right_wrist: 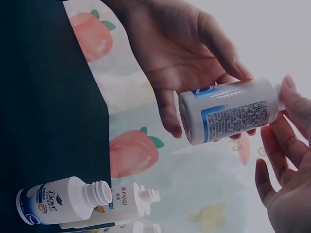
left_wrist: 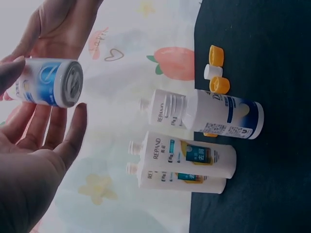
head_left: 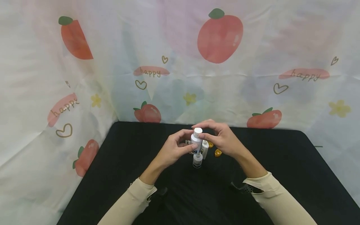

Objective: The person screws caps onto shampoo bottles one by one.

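Observation:
Above the table, my left hand (head_left: 172, 147) grips a small white bottle (head_left: 196, 142) with a blue band round its lower part. The white cap (head_left: 198, 130) sits on top, pinched between the thumb and fingers of my right hand (head_left: 223, 137). In the right wrist view the left fingers curl round the bottle's body (right_wrist: 233, 111), which carries a block of fine print, while the right fingertips are at its cap end. Just below the held bottle stands an uncapped white Dove bottle (right_wrist: 60, 199) with a bare threaded neck.
Two white REPAND bottles (left_wrist: 189, 155) with bare necks stand close together beside the Dove bottle. Yellow caps (head_left: 217, 152) and one white cap (left_wrist: 213, 72) lie on the black table (head_left: 135, 147) behind. A printed curtain (head_left: 180, 47) hangs along the table's back and left.

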`<state>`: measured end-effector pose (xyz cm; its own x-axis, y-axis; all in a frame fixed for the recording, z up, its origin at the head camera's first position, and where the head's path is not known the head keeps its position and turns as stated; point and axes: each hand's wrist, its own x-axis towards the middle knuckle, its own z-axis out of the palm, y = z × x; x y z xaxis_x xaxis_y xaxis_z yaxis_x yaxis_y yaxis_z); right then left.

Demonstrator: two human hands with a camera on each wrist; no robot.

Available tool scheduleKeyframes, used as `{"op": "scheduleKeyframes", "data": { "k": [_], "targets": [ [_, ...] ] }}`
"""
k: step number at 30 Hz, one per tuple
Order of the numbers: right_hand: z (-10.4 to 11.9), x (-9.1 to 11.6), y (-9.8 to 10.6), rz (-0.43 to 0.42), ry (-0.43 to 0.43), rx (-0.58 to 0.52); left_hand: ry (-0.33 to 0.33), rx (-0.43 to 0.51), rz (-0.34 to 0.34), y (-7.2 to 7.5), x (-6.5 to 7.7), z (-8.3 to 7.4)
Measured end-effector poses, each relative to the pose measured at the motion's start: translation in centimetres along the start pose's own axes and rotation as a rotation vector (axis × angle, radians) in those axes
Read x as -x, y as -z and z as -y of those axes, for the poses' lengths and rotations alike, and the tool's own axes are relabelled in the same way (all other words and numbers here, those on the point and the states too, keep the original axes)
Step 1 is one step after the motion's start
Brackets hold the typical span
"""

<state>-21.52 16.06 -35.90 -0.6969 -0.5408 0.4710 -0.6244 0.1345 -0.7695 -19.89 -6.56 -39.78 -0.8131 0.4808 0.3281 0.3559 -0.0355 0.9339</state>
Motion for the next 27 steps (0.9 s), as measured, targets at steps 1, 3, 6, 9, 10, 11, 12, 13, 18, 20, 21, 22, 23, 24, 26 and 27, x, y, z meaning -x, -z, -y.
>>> {"op": "scheduleKeyframes", "data": {
  "k": [1,3,6,9,10,11,12,13,18,20,21,22,23,24,26,27],
  "targets": [
    [0.0,0.0,0.0,0.006,0.000,0.000,-0.001,-0.003,0.017,0.1,-0.1,0.0],
    [-0.1,0.0,-0.1,0.012,-0.005,-0.005,0.002,-0.017,0.043,0.1,-0.1,0.3],
    [-0.1,0.0,-0.2,0.011,-0.019,-0.005,0.005,-0.039,0.055,0.1,-0.2,0.5],
    [-0.1,0.0,-0.2,0.002,-0.030,0.012,0.011,-0.046,0.040,-0.1,-0.2,0.7],
    [0.0,0.0,-0.3,-0.003,-0.035,0.022,0.011,-0.046,0.034,-0.1,-0.2,0.6],
    [0.0,0.0,-0.3,-0.008,-0.039,0.029,0.011,-0.046,0.029,-0.2,-0.2,0.6],
    [0.1,0.0,-0.3,-0.013,-0.040,0.035,0.009,-0.048,0.022,-0.2,-0.1,0.5],
    [0.1,0.1,-0.3,-0.018,-0.041,0.038,0.005,-0.051,0.014,-0.3,-0.1,0.4],
    [0.4,0.2,-0.3,-0.049,-0.021,0.051,-0.023,-0.075,-0.031,-0.7,-0.1,0.0],
    [0.4,0.3,-0.3,-0.062,-0.004,0.051,-0.031,-0.097,-0.048,-0.9,-0.1,-0.1],
    [0.4,0.4,-0.3,-0.068,0.004,0.049,-0.034,-0.107,-0.053,-1.0,-0.1,-0.3],
    [0.5,0.4,-0.3,-0.073,0.010,0.045,-0.035,-0.118,-0.058,-1.0,-0.1,-0.4],
    [0.5,0.5,-0.3,-0.077,0.012,0.044,-0.033,-0.125,-0.060,-1.1,0.0,-0.5],
    [0.5,0.5,-0.3,-0.078,0.013,0.043,-0.029,-0.126,-0.058,-1.1,0.0,-0.6],
    [0.5,0.5,-0.2,-0.074,0.007,0.042,-0.018,-0.114,-0.049,-1.1,0.0,-0.7],
    [0.6,0.5,-0.2,-0.069,0.007,0.040,-0.012,-0.102,-0.042,-1.2,0.0,-0.7]
  ]
}}
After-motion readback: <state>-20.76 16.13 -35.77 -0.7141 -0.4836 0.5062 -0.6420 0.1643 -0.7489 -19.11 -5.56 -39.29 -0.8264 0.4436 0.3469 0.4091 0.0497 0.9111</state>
